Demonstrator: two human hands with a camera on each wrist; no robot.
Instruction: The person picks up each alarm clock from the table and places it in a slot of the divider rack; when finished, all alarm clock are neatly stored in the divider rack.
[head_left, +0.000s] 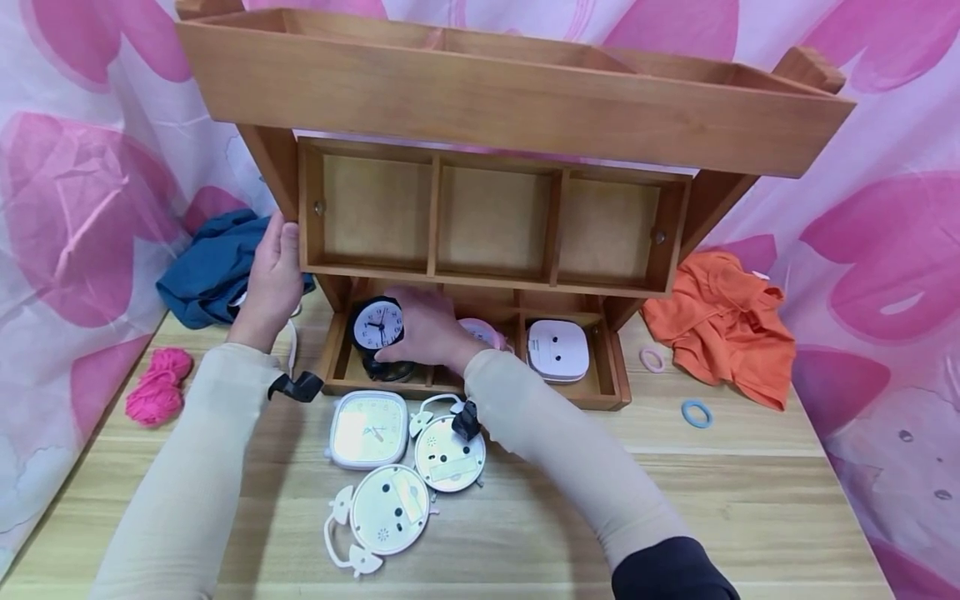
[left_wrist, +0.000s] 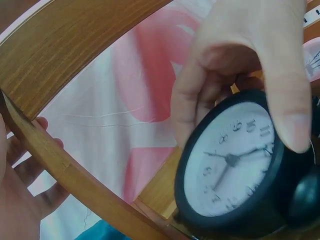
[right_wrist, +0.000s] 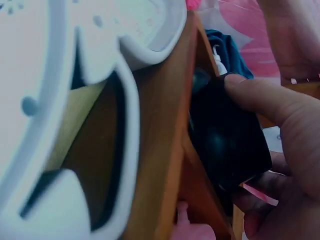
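Black clock (head_left: 378,325): held at the left lower compartment of the wooden shelf (head_left: 480,217).
Likely light, rigid, with a breakable face; grip the rim. Right hand (head_left: 427,329) curls round it; left hand (head_left: 273,279) lies spread against the shelf's left side.

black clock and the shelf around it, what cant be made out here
- Black clock: its base and the dark thing under it, head view, covered by the right hand.
- Pink clock: its face, head view, behind the right wrist.
- Left hand: fingertips, head view, behind the wooden shelf side.
- White clocks: blurred, cut off, right wrist view.
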